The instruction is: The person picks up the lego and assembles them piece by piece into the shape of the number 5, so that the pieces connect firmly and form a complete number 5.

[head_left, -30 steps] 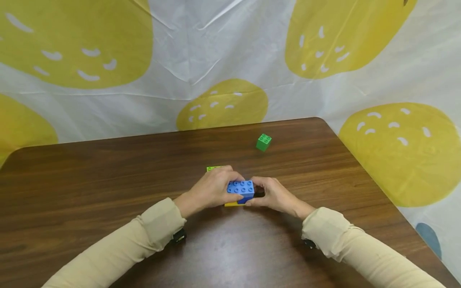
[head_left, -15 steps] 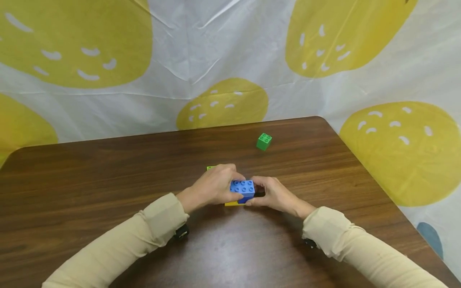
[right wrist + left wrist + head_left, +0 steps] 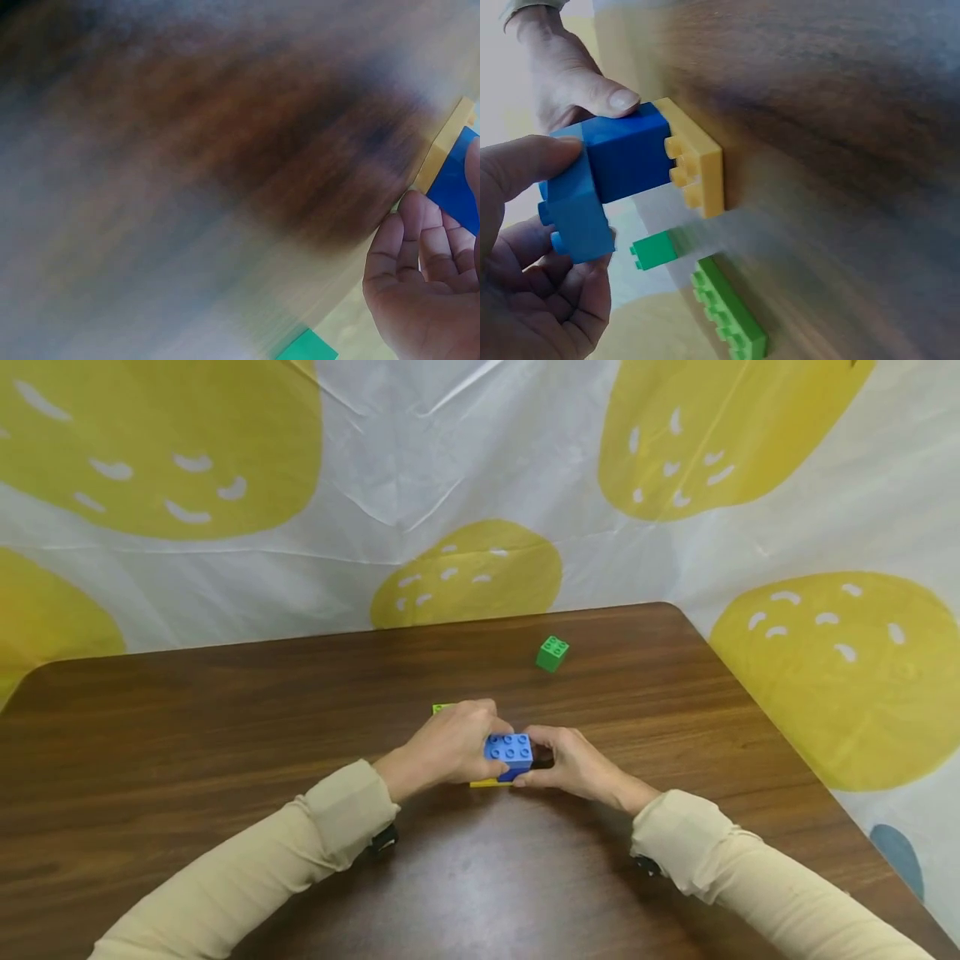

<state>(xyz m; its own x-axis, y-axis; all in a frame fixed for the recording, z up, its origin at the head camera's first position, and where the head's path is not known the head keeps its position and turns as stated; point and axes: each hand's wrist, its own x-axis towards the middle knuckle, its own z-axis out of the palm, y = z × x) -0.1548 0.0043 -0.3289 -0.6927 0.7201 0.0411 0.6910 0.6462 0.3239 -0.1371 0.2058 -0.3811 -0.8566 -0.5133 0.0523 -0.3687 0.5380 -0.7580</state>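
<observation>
A stack of toy building bricks stands on the table between both hands: a thin yellow brick [image 3: 712,176] at the bottom, a dark blue brick [image 3: 626,157] on it, and a light blue brick [image 3: 574,199] on top. In the left wrist view the light blue brick overhangs the dark blue one. My left hand [image 3: 453,747] pinches the light blue brick between thumb and fingers from the left. From the right, my right hand [image 3: 573,768] holds the dark blue brick low down, its fingers near the yellow brick. Part of the stack is hidden behind the left hand.
Behind my left hand lies a long lime green brick [image 3: 731,311], mostly covered in the head view. A small green brick [image 3: 552,654] sits farther back on the brown wooden table [image 3: 225,718]. A patterned cloth [image 3: 465,460] hangs beyond the table's far edge.
My left hand has shifted slightly to the right and covers more of the light blue brick's studs. My right hand stays in nearly the same place on the stack.
</observation>
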